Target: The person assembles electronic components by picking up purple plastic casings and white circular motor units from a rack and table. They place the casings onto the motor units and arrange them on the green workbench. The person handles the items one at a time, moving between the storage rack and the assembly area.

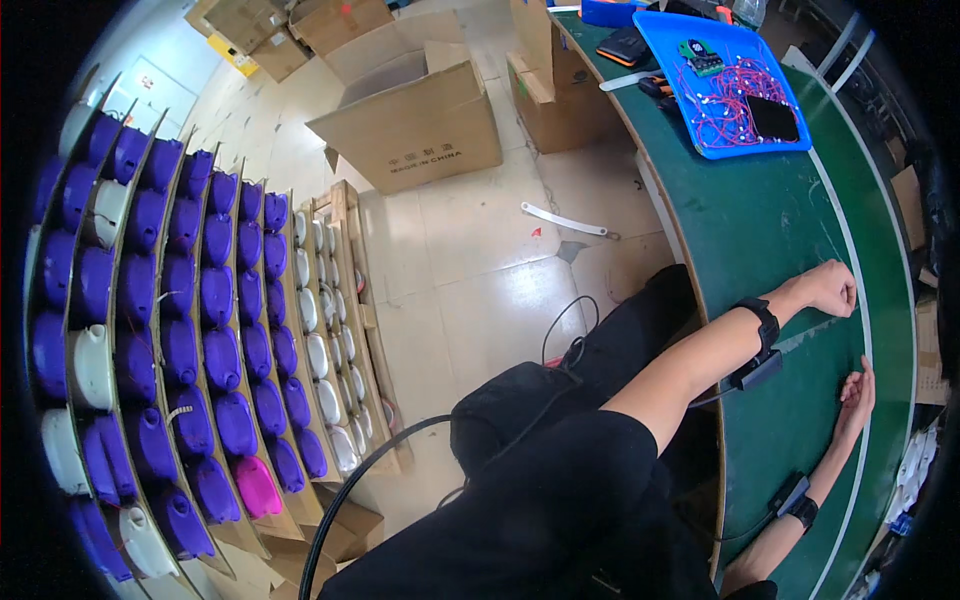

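My left hand point(832, 288) rests on the green bench top point(770, 235), its fingers curled into a fist with nothing seen in it. Nearer to me along the bench, my right hand point(857, 392) lies on its side by the pale strip along the bench. One of its fingers is stretched out and the others are loosely bent, with no object in them. Each wrist wears a black band with a small dark box on it. Beyond my left hand, a blue tray point(715, 140) holds red wires point(735, 95), a green circuit board point(700, 58) and a flat black rectangular device point(772, 118).
Past the tray's edge lie a black case point(622, 46) and a dark-handled tool point(655, 87). Racks of purple housings point(222, 355) stand at left, a few white, one pink point(257, 487). An open cardboard box point(420, 135) and a white strip point(562, 218) lie on the floor.
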`<state>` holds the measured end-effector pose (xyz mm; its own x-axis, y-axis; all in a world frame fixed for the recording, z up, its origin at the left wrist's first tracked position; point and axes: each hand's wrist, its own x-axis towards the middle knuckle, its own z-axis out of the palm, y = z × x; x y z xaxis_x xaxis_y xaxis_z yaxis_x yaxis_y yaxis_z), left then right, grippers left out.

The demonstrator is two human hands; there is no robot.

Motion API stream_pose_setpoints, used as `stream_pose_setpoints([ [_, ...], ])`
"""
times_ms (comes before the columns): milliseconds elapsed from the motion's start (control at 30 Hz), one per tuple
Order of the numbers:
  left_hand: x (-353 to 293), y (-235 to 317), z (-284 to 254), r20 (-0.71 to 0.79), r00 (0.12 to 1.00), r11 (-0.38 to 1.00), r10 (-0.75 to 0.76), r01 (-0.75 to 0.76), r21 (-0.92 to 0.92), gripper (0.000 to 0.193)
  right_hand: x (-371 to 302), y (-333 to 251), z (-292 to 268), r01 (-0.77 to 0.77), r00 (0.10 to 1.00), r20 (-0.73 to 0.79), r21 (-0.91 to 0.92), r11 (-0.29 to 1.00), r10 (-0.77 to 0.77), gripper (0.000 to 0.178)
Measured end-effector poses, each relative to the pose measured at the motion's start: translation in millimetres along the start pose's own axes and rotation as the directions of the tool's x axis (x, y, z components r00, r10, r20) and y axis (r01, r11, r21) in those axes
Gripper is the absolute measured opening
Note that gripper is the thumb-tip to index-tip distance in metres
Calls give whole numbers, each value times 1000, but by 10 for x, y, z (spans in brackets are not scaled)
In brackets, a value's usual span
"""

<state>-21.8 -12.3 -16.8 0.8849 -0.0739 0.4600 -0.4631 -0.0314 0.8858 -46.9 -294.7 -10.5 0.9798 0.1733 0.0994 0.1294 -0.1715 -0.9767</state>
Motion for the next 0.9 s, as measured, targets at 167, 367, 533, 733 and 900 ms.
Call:
stream_pose_setpoints([
  [167,21,-55,-22,-16,1000,1000,18,-18,-13,11,2,-38,75,-24,1000,-3,33,999,25,42],
  [367,30,-23,-24,0,1000,999,-28,28,-18,10,-15,-33,52,-9,1000,13,15,1000,9,42],
  [533,2,27,-43,-5,999,999,-35,35,-34,10,-25,-27,63,-20,1000,5,17,1000,20,42],
  [733,-24,43,-31,10,1000,999,-14,14,-34,10,5,29,4,31,999,-5,13,999,-31,42],
  [900,-438,62,-332,341,940,970,-9,-75,232,15,58,127,44,-5,998,66,7,1000,5,39],
])
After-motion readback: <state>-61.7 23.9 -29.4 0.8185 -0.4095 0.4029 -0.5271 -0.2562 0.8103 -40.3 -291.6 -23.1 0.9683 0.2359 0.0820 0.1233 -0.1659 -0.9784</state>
